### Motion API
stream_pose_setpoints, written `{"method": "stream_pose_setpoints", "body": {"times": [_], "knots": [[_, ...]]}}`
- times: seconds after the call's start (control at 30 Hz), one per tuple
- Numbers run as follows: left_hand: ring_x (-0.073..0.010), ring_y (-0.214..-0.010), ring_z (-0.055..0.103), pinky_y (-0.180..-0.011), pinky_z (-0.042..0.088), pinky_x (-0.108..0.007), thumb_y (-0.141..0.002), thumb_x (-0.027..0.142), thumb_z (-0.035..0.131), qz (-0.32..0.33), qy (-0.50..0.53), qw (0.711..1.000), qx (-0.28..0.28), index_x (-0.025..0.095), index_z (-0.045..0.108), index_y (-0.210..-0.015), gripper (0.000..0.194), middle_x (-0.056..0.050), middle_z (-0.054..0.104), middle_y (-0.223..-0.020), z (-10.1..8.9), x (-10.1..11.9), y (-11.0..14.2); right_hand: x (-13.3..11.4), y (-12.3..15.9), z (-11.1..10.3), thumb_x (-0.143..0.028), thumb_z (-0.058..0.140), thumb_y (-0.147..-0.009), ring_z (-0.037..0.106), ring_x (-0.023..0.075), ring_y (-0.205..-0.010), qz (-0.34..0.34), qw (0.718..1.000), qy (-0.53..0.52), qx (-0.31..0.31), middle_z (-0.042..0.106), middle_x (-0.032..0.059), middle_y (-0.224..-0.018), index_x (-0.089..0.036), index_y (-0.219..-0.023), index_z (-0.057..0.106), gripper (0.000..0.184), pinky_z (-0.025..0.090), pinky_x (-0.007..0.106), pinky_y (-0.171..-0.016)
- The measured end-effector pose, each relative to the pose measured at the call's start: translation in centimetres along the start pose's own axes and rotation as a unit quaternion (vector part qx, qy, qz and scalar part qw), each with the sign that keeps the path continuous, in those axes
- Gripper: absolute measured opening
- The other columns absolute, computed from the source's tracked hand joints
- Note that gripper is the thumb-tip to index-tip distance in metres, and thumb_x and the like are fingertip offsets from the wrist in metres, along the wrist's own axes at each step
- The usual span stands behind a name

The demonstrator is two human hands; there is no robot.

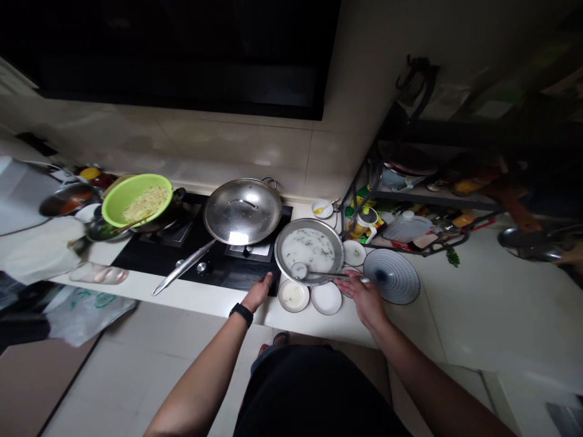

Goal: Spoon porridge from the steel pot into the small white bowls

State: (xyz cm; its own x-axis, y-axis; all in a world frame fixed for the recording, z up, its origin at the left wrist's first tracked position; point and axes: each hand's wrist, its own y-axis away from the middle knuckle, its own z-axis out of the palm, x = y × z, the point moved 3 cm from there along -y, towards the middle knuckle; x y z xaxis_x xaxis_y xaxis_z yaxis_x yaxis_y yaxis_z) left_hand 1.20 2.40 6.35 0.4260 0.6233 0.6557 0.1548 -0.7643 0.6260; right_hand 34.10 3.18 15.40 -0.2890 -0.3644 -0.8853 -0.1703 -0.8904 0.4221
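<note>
My right hand (pixel 363 294) is closed round the handle of a metal ladle (pixel 306 272) whose scoop dips into a metal basin (pixel 337 244) of whitish soup. My left hand (pixel 259 292), with a black watch on its wrist, rests with fingers together on the front edge of the black cooktop (pixel 150 258), just left of the basin. Two small white bowls sit below the basin: one (pixel 294 296) holds pale liquid, the other (pixel 327 298) looks bare.
A lidded steel pan (pixel 242 211) with a long handle sits on the cooktop. A green bowl (pixel 136 198) of noodles stands at left over dark pots. A blue patterned plate (pixel 392 276) lies right of the basin. A crowded wire rack (pixel 410 224) stands behind it.
</note>
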Motion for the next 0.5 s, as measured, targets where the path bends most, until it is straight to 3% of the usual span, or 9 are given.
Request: {"method": "stream_pose_setpoints", "body": {"times": [0.17,0.37,0.43,0.5], "knots": [[-0.0324,-0.102,0.067,-0.080,0.047,-0.035,-0.090,0.080,0.032,-0.003,0.006,1.000,0.002,0.012,0.070,-0.108,0.079,-0.017,0.076,-0.097,0.1,-0.2,0.1,0.0,2.2,-0.3,-0.060,0.084,-0.071,0.079,0.0318,-0.084,0.007,1.000,0.026,-0.010,0.079,0.0102,-0.082,-0.017,-0.097,0.069,0.052,0.062,0.046,-0.082],[-0.0319,-0.103,0.068,-0.080,0.048,-0.035,-0.088,0.082,0.034,-0.005,0.015,1.000,0.009,0.010,0.069,-0.114,0.084,-0.018,0.075,-0.106,0.1,-0.5,0.1,2.5,3.8,-0.5,-0.069,0.075,-0.076,0.079,0.0320,-0.082,-0.004,0.995,0.095,-0.041,0.079,0.0118,-0.081,-0.017,-0.098,0.070,0.057,0.063,0.045,-0.077],[-0.0323,-0.102,0.068,-0.079,0.048,-0.035,-0.087,0.083,0.034,-0.004,0.017,1.000,0.008,0.010,0.069,-0.114,0.086,-0.018,0.075,-0.105,0.1,-0.5,0.2,2.8,4.4,-0.4,-0.066,0.066,-0.085,0.078,0.0301,-0.081,-0.047,0.984,0.156,-0.072,0.079,0.0123,-0.084,-0.018,-0.099,0.072,0.051,0.064,0.045,-0.077],[-0.0325,-0.100,0.068,-0.077,0.048,-0.035,-0.086,0.084,0.035,-0.009,0.021,1.000,0.006,0.010,0.069,-0.113,0.086,-0.017,0.076,-0.102,0.1,-0.4,0.3,2.4,5.4,-0.1,-0.055,0.059,-0.095,0.077,0.0283,-0.091,-0.128,0.948,0.249,-0.150,0.080,0.0131,-0.097,-0.020,-0.102,0.075,0.039,0.062,0.044,-0.085]]}}
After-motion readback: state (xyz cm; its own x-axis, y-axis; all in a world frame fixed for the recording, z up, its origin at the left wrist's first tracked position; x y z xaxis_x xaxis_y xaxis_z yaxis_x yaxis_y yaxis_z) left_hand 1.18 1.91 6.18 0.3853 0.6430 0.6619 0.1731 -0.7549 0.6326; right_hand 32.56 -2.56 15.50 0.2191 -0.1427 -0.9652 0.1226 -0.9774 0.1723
